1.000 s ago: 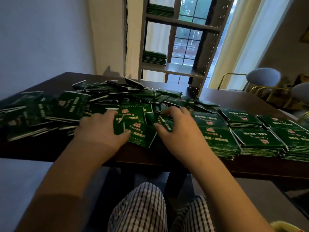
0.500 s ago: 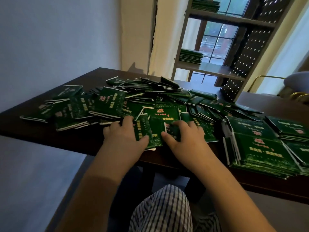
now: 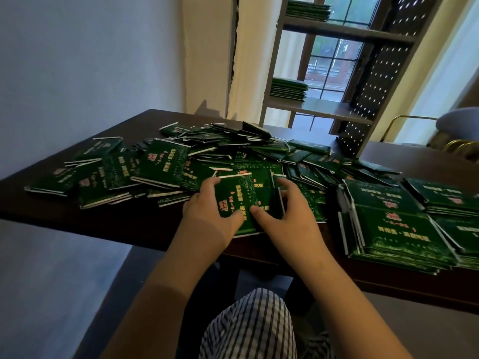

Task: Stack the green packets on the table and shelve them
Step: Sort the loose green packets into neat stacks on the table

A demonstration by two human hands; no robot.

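A loose heap of green packets [image 3: 207,154] covers the dark table [image 3: 85,218]. At the table's near edge a small bundle of green packets [image 3: 241,195] lies between my hands. My left hand [image 3: 210,211] grips its left side, fingers over the far edge and thumb on top. From the right, my right hand [image 3: 285,211] grips the same bundle, thumb on its top face. Neat stacks of green packets [image 3: 394,229] stand on the table at the right. Two more green stacks [image 3: 287,90] lie on the shelf unit [image 3: 334,110] behind the table.
A grey wall runs along the left. The shelf unit has a perforated black side panel [image 3: 368,81] and stands before a window. A chair with a gold frame [image 3: 456,130] is at the far right. My striped trousers [image 3: 248,327] show below the table edge.
The view has swung left and closer. Both hands have drawn packets together from the heap into one bundle at the table's near edge and now grip it from both sides.
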